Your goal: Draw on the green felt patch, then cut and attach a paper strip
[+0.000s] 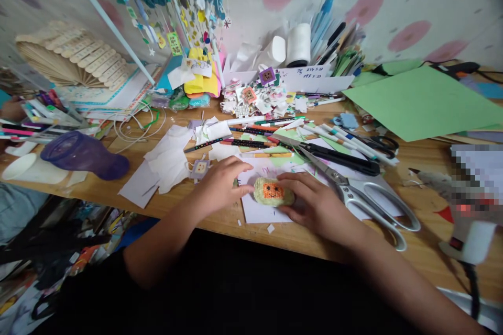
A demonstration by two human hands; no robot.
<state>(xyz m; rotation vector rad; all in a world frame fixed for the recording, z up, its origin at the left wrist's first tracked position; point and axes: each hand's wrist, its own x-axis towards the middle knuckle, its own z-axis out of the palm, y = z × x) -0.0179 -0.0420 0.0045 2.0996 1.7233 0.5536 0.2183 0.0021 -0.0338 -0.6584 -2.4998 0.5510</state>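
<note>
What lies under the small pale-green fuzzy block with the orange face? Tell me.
A flat white paper sheet shows beside the pale-green block; whatever is directly beneath is covered by the block and right hand.

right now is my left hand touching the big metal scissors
Apart. In the head view, the left hand lies clear of the metal scissors, with a yellow pencil and white paper visible between them.
</note>
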